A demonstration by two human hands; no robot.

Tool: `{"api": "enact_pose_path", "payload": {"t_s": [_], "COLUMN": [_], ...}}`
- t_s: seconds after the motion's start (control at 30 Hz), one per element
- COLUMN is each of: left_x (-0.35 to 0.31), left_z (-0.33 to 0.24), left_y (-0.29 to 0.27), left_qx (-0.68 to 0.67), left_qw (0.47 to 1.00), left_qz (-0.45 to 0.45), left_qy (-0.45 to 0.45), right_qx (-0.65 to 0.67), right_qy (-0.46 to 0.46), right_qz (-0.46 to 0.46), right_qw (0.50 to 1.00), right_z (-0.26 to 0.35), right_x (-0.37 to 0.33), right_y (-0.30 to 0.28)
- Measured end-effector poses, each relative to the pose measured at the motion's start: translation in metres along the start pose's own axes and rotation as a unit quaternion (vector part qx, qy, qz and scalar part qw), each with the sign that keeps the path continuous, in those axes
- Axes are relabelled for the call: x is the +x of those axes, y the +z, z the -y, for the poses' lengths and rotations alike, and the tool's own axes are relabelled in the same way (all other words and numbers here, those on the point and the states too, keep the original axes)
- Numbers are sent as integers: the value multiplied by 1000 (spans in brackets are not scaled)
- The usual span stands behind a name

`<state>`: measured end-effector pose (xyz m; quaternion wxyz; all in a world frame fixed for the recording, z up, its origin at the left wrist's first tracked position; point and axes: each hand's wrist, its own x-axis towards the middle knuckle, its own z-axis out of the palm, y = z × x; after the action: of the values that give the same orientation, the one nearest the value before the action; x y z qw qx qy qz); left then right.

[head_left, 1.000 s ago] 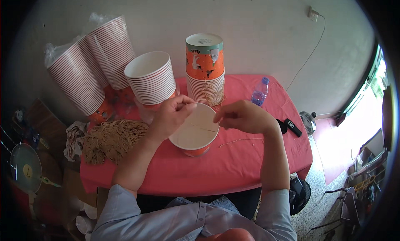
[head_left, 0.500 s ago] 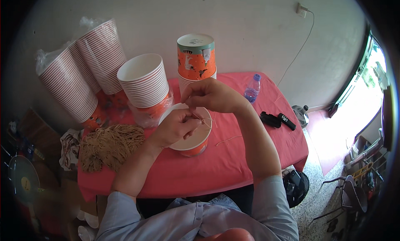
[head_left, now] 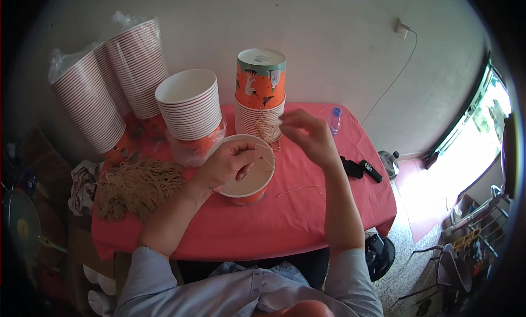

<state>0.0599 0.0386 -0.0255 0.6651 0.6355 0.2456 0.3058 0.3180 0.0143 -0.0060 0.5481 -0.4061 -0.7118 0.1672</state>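
Just above the rim of a white-lined paper bucket (head_left: 241, 189) with an orange outside, my left hand (head_left: 231, 162) pinches a thin tan string (head_left: 272, 162). A loose curve of the string hangs over the bucket's right side. My right hand (head_left: 313, 139) is raised to the right of the bucket. Its fingers are bent and apart, with nothing visible between them. More tan strings (head_left: 268, 126) hang beside it, against a stack of upturned buckets (head_left: 246, 117). The uppermost bucket (head_left: 260, 86) there is orange and green.
A tan bundle of strings (head_left: 139, 188) lies at the left of the red-covered table (head_left: 285, 232). Behind it stand tall stacks of nested buckets (head_left: 186, 117). A bottle (head_left: 335, 121), a black object (head_left: 352, 167) and a loose string (head_left: 301, 188) are on the right.
My hands have moved apart. The right hand has shifted right and away from the bucket, and its fingers have spread. The left hand still pinches the string over the bucket.
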Motion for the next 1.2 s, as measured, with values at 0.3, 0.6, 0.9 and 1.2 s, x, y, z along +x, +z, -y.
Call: {"api": "enact_pose_path", "payload": {"t_s": [0.3,0.6,0.9,1.2], "left_x": [-1,1,-1,-5], "left_z": [0,0,-1,-13], "left_y": [1,-1,2,-10], "left_qx": [3,-7,-12,-17], "left_qw": [1000,1000,1000,998], "left_qz": [-10,-5,11,56], "left_qy": [5,6,16,18], "right_qx": [-3,-60,-1,27], "right_qy": [54,-102,-93,55], "right_qz": [123,68,81,45], "right_qw": [991,991,992,997], "right_z": [-3,-1,1,-10], "right_x": [-23,-27,-28,-30], "right_y": [5,25,30,39]}}
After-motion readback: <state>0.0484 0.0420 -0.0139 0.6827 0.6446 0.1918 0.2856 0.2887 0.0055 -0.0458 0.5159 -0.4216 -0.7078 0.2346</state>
